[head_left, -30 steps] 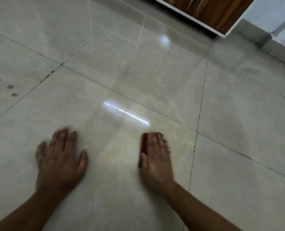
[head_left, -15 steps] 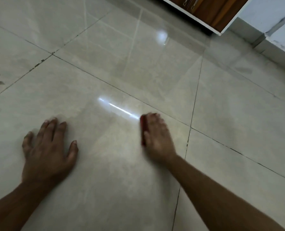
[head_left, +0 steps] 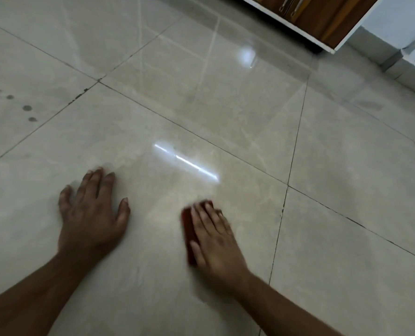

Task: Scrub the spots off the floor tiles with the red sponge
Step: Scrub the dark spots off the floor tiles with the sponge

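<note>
The right hand [head_left: 213, 241] presses flat on the red sponge [head_left: 188, 235], fingers straight. The left hand [head_left: 90, 214] rests spread on the floor tiles [head_left: 153, 275]. Dark spots [head_left: 28, 112] lie well beyond the left hand.

Both hands [head_left: 91, 215] flat, fingers extended

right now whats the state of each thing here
left hand: flat on the tile, fingers spread, holding nothing
right hand: pressing flat on the red sponge
red sponge: on the floor, mostly covered
dark spots: still on the far left tile
cabinet doors: closed
</note>
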